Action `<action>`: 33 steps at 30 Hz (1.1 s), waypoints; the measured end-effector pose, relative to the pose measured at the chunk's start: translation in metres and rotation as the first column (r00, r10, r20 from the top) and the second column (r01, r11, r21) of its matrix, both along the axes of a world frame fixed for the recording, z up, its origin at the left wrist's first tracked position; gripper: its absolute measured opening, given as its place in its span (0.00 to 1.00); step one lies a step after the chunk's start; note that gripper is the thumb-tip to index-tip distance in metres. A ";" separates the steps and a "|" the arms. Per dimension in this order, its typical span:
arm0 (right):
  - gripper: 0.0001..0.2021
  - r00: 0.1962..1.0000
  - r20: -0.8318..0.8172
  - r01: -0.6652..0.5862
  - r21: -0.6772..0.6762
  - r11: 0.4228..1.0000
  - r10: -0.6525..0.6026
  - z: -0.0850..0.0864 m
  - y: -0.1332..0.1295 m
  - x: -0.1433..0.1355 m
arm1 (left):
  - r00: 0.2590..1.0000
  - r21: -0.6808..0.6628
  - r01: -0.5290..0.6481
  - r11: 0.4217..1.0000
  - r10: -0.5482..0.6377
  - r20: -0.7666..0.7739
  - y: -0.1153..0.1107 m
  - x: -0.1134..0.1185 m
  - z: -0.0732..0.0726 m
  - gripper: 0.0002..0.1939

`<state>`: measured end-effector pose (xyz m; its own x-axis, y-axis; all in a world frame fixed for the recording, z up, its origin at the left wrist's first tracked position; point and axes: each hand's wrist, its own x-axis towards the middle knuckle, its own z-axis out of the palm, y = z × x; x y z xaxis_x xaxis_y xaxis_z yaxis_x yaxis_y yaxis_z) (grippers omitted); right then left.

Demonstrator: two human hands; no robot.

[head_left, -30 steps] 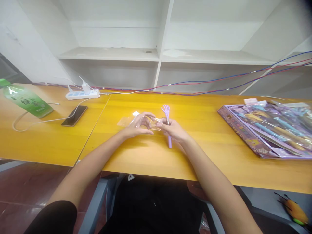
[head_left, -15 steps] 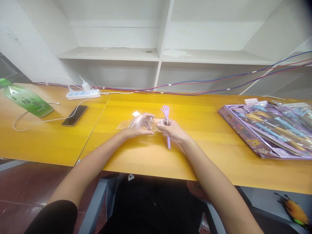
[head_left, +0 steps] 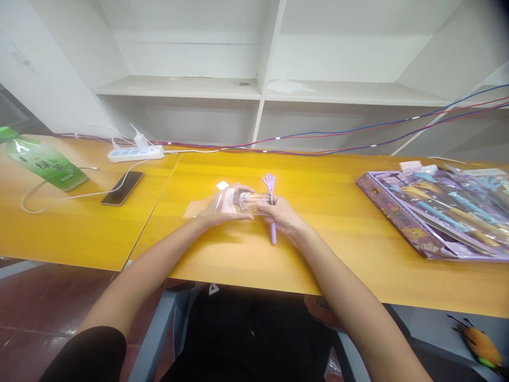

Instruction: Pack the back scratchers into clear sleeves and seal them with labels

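A small purple back scratcher (head_left: 273,233) stands out above and below my right hand (head_left: 283,215), its hand-shaped head pointing toward the shelves. My right fingers are closed round its middle. They also pinch the near end of a clear plastic bag (head_left: 252,202), stretched between both hands. My left hand (head_left: 222,206) is curved in a C, thumb apart from the fingers, with the bag's film around it; the exact grip there is blurred. A white tag (head_left: 222,185) lies just beyond my left fingers.
On the right, a purple display box (head_left: 401,223) holds several wrapped scratchers. Leftward are a dark phone (head_left: 122,189), a white power strip (head_left: 135,153) and a green bottle (head_left: 47,163). Cables (head_left: 318,133) run along the table's back edge, before white shelves (head_left: 178,87).
The clear bag is spread further between my hands, and its film has shifted leftward around my left hand. The back scratcher has moved slightly left with my right hand.
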<state>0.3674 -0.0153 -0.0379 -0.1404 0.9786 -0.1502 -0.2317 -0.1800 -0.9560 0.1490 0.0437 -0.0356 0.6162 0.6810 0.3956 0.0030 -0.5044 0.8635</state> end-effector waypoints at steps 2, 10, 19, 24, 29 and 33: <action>0.34 1.000 0.006 0.010 -0.004 1.000 -0.010 0.000 0.000 -0.001 | 1.000 0.020 -0.015 1.000 0.015 -0.001 -0.001 0.001 0.001 0.37; 0.33 0.999 0.049 0.010 0.012 1.000 -0.011 0.004 0.001 0.002 | 0.996 -0.070 -0.088 0.994 0.089 0.022 -0.007 0.001 0.013 0.28; 0.16 0.980 -0.008 0.195 0.185 0.963 -0.197 0.021 0.006 0.050 | 0.960 -0.150 -0.269 0.951 0.277 0.032 -0.006 0.000 0.026 0.26; 0.18 0.934 0.340 -0.009 0.331 0.944 -0.110 0.022 0.000 0.067 | 0.944 -0.146 -0.314 0.938 0.326 0.061 -0.002 0.000 0.020 0.27; 0.24 0.910 0.395 -0.013 0.329 0.944 -0.124 0.022 0.001 0.065 | 0.946 -0.134 -0.310 0.941 0.319 0.054 0.001 -0.001 0.015 0.27; 0.23 0.907 0.398 -0.002 0.328 0.945 -0.136 0.022 0.003 0.064 | 0.952 -0.162 -0.286 0.944 0.300 0.066 -0.003 0.000 0.017 0.28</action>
<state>0.4318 -0.0120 -0.0158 -0.0662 0.9885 0.1360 0.1927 0.1464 -0.9703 0.1489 0.0408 -0.0181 0.3472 0.8816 0.3198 0.0511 -0.3583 0.9322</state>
